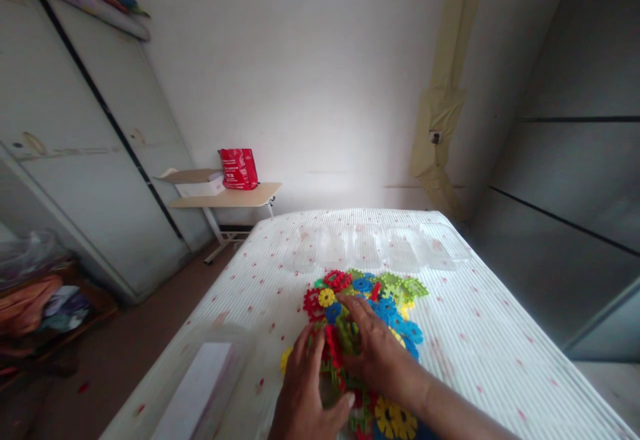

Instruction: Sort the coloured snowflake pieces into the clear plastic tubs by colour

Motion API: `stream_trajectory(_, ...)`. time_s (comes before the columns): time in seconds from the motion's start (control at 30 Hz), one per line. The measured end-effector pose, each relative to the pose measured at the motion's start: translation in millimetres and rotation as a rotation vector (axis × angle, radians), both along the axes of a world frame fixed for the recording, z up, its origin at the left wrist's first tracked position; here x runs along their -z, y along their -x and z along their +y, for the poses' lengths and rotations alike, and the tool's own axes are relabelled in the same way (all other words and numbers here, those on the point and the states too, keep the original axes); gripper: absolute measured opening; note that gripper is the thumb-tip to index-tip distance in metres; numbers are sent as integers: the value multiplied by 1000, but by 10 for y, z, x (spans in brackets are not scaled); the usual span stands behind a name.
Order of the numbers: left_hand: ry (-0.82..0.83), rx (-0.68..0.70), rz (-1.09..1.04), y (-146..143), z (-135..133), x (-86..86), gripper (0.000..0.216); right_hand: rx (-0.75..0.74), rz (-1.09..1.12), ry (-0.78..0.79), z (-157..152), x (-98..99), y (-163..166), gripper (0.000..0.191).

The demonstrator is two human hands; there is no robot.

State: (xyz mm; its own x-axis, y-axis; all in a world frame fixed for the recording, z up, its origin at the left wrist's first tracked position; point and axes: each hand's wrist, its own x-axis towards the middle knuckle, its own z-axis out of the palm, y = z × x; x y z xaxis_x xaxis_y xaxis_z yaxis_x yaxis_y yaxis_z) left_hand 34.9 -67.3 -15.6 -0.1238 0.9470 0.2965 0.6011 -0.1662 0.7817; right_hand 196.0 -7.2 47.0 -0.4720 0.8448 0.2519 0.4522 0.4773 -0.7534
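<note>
A heap of plastic snowflake building pieces (383, 297) in red, blue, green and yellow lies on a white ribbed bed cover with red dots (480, 320). My left hand (303, 390) rests on the near left side of the heap, fingers stretched forward and slightly apart, thumb out to the right. My right hand (375, 347) lies flat on top of the pieces, fingers pointing up and left toward a yellow piece (327, 297) and a red one (313, 305). Neither hand grips a piece that I can see.
A clear plastic tray with several compartments (380, 243) sits beyond the heap. A clear lidded box (200, 387) lies at the bed's near left edge. A small side table (225, 197) with a red bag (239, 168) stands against the wall; a wardrobe (75, 160) is at left.
</note>
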Motion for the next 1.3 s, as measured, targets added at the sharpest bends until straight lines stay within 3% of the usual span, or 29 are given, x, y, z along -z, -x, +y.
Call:
stream_trajectory(0.1, -18, 12, 68, 69, -43, -87, 67, 14, -44, -104, 12, -44, -72, 61)
stream_trajectory(0.27, -43, -42, 76, 200, 175, -293, 50, 265, -224, -343, 339, 92, -565, 25)
stream_trajectory(0.4, 10, -28, 25, 278, 590, -358, 46, 496, -505, -379, 677, 350, -967, 33)
stream_trajectory(0.53, 168, 44, -104, 302, 949, -307, 48, 612, -653, -293, 821, 551, -1064, 49)
stream_trajectory(0.7, 255, -4, -111, 230, 1160, -229, 52, 561, -629, -266, 844, 634, -949, 58)
stream_trajectory(1.0, 257, 13, -35, -62, 1213, -206, 58, 310, -387, -295, 811, 585, -702, 55)
stream_trajectory(1.13, 251, 46, -49, -69, 1226, -174, 56, 270, -230, -229, 790, 574, -601, 57)
stream_trajectory(1.3, 332, 94, -229, -101, 1201, -192, 62, 222, -8, -65, 745, 570, -504, 61)
